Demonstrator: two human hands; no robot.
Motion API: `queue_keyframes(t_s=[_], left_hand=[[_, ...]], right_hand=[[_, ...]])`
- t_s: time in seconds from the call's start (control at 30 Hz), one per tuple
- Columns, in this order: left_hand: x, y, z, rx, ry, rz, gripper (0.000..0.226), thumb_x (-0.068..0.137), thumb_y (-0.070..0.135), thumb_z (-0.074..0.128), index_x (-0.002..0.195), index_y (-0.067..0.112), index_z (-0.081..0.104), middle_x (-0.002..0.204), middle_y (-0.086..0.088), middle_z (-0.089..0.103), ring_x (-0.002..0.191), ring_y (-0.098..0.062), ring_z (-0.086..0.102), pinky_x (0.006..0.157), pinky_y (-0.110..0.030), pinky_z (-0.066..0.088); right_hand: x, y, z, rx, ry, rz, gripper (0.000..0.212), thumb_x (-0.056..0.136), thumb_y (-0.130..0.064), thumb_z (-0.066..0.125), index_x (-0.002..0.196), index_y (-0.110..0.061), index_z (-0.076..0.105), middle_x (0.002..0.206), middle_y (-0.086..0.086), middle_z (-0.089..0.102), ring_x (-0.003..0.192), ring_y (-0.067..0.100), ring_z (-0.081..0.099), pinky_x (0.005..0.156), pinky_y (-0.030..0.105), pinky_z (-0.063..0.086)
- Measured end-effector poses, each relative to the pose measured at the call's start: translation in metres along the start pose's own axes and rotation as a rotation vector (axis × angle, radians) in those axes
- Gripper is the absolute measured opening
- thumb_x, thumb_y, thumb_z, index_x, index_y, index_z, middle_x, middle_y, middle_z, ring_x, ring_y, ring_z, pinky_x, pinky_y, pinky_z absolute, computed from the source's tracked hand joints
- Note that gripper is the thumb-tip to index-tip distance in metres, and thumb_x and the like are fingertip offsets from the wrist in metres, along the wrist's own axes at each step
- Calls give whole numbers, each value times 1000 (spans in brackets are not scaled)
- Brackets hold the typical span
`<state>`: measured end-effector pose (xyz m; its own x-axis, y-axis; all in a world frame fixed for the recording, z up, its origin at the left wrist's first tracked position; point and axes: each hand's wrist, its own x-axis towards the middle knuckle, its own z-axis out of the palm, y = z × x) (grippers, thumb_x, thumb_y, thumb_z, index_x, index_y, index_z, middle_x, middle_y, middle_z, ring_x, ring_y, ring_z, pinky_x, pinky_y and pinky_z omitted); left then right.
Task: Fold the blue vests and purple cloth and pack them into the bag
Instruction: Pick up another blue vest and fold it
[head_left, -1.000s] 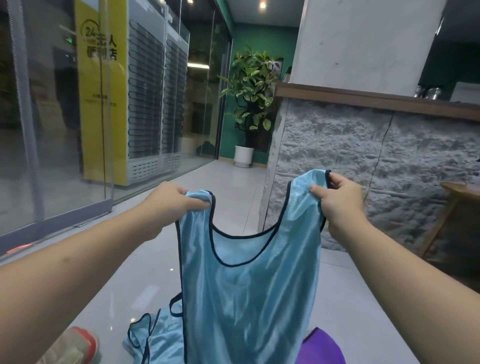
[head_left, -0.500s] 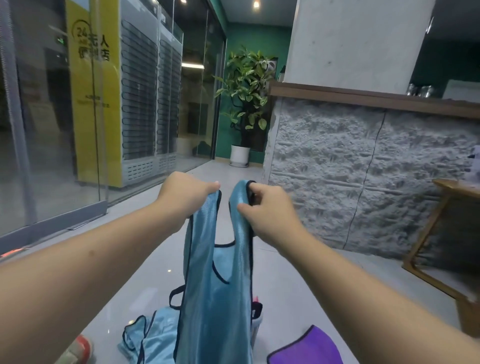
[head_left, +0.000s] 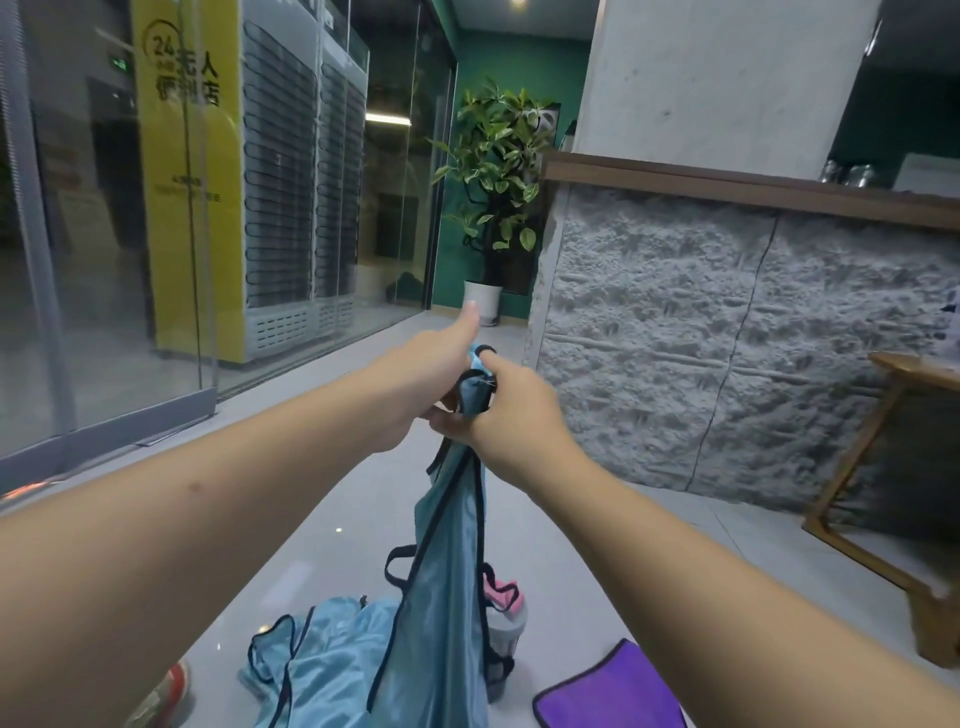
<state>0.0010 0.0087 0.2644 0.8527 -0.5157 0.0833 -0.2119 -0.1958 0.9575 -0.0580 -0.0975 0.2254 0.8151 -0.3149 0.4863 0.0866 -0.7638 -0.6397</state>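
A light blue vest (head_left: 447, 571) with dark trim hangs folded in half lengthwise in front of me. Its two shoulder straps are brought together at the top. My right hand (head_left: 511, 410) grips both straps. My left hand (head_left: 431, 379) is against the straps from the left with its thumb sticking up; its fingers lie under the straps and are mostly hidden. Another blue vest (head_left: 317, 660) lies crumpled on the floor below. A purple cloth (head_left: 613, 691) lies on the floor at the lower right. No bag is plainly visible.
A bottle with a pink top (head_left: 504, 623) stands on the floor behind the hanging vest. A red shoe (head_left: 166, 691) shows at the lower left. A stone-faced counter (head_left: 727, 322) and a wooden stand (head_left: 893, 467) are to the right, glass doors (head_left: 104, 260) to the left.
My hands came together, bringing the two shoulder straps side by side and folding the vest in half. My right hand now holds both straps and my left thumb has lifted.
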Motion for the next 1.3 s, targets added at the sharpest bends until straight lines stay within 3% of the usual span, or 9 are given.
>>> queue_keyframes(t_s=[0.13, 0.33, 0.43, 0.53, 0.73, 0.9, 1.1, 1.2, 1.3], left_hand=[[-3, 7, 4, -68, -64, 127, 62, 106, 62, 35, 92, 15, 72, 79, 3, 70, 71, -11, 62, 86, -35, 56], [3, -19, -8, -171, 85, 306, 20, 104, 25, 58, 115, 26, 74, 105, 1, 68, 110, -22, 63, 100, -46, 52], [10, -52, -8, -154, 41, 246, 59, 85, -2, 73, 131, 33, 61, 126, -3, 63, 125, -25, 59, 100, -46, 52], [17, -84, 2, 37, -126, 67, 100, 74, 7, 87, 156, 32, 36, 146, 0, 52, 133, -26, 52, 102, -39, 45], [29, -113, 2, -54, -276, -42, 33, 84, 19, 85, 116, 21, 76, 116, 6, 78, 122, -20, 66, 113, -43, 45], [34, -108, -8, -191, -203, 67, 21, 102, 12, 63, 117, 24, 72, 119, -2, 76, 108, -24, 73, 97, -44, 57], [39, -90, -20, -101, -141, 219, 14, 106, 23, 58, 115, 23, 69, 109, 4, 79, 106, -21, 74, 92, -36, 57], [44, -90, -27, -80, -202, 195, 18, 103, 26, 63, 118, 19, 69, 115, -1, 78, 111, -25, 72, 97, -40, 55], [44, -94, -30, -105, -277, 146, 14, 100, 17, 66, 113, 13, 69, 107, -4, 79, 99, -22, 75, 76, -27, 58]], right_hand=[[14, 5, -6, 179, 96, -2, 43, 78, -2, 68, 115, -24, 69, 97, 0, 74, 87, 21, 69, 74, 37, 62], [31, -3, -44, 525, 169, 115, 55, 76, 10, 47, 95, -30, 81, 88, 18, 70, 80, 26, 58, 76, 44, 50], [33, -3, -56, 688, 142, 161, 51, 87, 16, 47, 98, -21, 79, 86, 12, 73, 81, 29, 66, 88, 50, 58], [31, -2, -64, 806, 87, 182, 43, 94, 15, 44, 108, -13, 74, 81, 10, 76, 73, 26, 71, 78, 42, 63], [30, 7, -69, 882, 34, 248, 23, 97, 7, 50, 104, -4, 69, 92, 19, 73, 77, 30, 72, 77, 42, 63], [37, 25, -74, 862, 111, 244, 33, 97, 10, 51, 121, -5, 67, 102, 16, 76, 91, 32, 74, 88, 44, 63], [45, 44, -77, 645, -2, 224, 107, 84, 27, 56, 163, -38, 27, 130, 11, 69, 100, 32, 74, 73, 36, 62], [50, 43, -75, 612, -19, 243, 109, 82, 28, 49, 162, -42, 25, 127, 11, 66, 95, 33, 68, 68, 35, 58], [56, 45, -72, 669, 3, 270, 99, 79, 27, 44, 159, -31, 40, 127, 21, 67, 96, 37, 63, 82, 44, 56]])
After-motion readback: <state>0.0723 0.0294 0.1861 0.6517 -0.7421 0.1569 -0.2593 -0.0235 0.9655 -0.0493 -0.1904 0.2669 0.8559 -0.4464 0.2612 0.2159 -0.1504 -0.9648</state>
